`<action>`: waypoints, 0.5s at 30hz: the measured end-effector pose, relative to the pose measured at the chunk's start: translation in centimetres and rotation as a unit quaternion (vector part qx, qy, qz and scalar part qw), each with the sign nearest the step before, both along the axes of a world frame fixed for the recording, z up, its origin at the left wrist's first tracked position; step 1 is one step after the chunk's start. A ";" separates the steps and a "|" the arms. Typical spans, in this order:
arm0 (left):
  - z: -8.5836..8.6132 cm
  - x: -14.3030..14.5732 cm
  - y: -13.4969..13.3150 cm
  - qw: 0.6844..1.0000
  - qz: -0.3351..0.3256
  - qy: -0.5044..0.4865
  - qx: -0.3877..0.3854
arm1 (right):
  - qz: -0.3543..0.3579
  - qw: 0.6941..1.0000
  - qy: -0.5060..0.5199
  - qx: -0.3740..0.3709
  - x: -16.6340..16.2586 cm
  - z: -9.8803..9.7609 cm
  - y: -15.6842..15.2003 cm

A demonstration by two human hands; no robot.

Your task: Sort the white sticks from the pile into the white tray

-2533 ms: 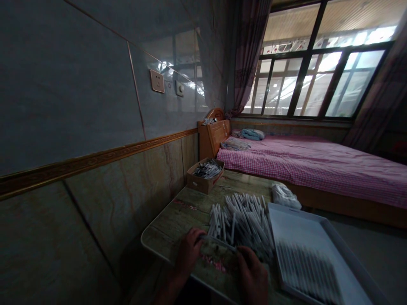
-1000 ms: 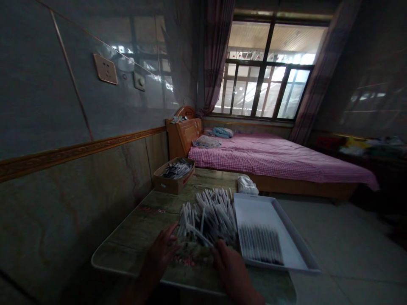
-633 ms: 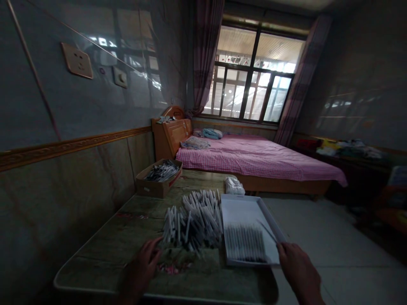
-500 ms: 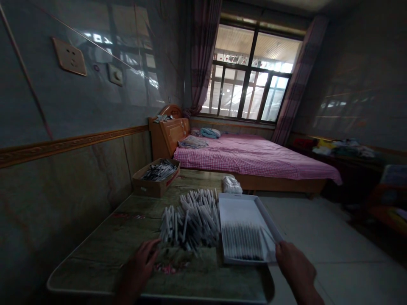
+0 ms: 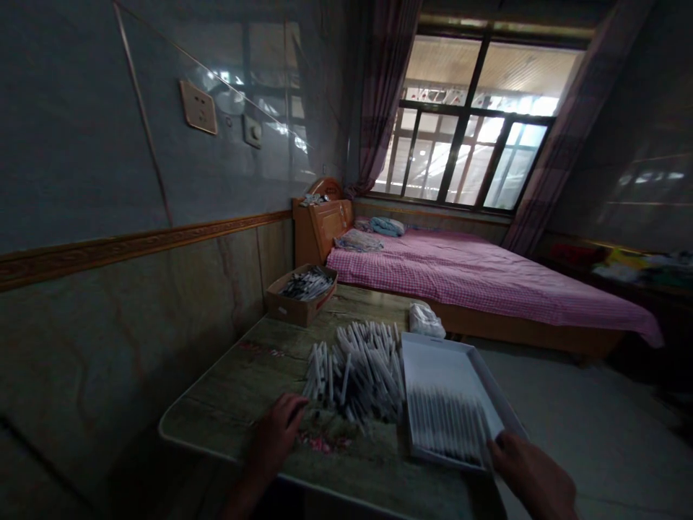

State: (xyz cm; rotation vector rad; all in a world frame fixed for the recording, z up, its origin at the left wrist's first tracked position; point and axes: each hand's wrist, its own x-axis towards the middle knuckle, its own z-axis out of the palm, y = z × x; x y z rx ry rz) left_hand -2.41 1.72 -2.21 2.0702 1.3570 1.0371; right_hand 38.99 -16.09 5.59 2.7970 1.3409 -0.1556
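Going off the head cam here, so put the clock on the loose pile of white pen-like sticks (image 5: 365,368), 12 pointing away from the wearer. The pile is right on the table (image 5: 227,404), and at about 4 there's a shallow white tray (image 5: 433,354) with a neat row of sticks (image 5: 447,419) in it. Cardboard box (image 5: 289,310) full of more sticks at 11.

Hands are well apart. Left hand (image 5: 279,425) is at 8, near the pile, fingers loosely bent with a gap to the thumb, and I can't spot anything in it. Right hand (image 5: 530,466) is at 4, at the row's right end, fingers curled in. Too blurry for me to tell if they're pinching a stick.

Handling-wise, I'd guess light, stiff plastic: not fragile, but smooth enough to roll or slip. I'd pinch one mid-length, thumb against finger, so it doesn't tip. They're crossed over each other in the pile, so I'd take top ones; tugging a buried one probably drags its neighbours.
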 end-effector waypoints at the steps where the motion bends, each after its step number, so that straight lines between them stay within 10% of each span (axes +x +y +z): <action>1: 0.1 0.0 -0.1 1.000 0.002 -0.001 0.001 | 0.006 1.000 0.013 0.001 0.4 -0.1 0.0; 7: 0.7 0.3 -0.6 1.000 0.000 -0.018 -0.024 | 0.020 0.994 0.045 0.096 -0.3 0.1 0.2; 15: 1.6 0.4 -1.0 0.998 -0.004 -0.028 -0.059 | 0.228 0.941 0.188 0.162 -15.3 -1.9 5.7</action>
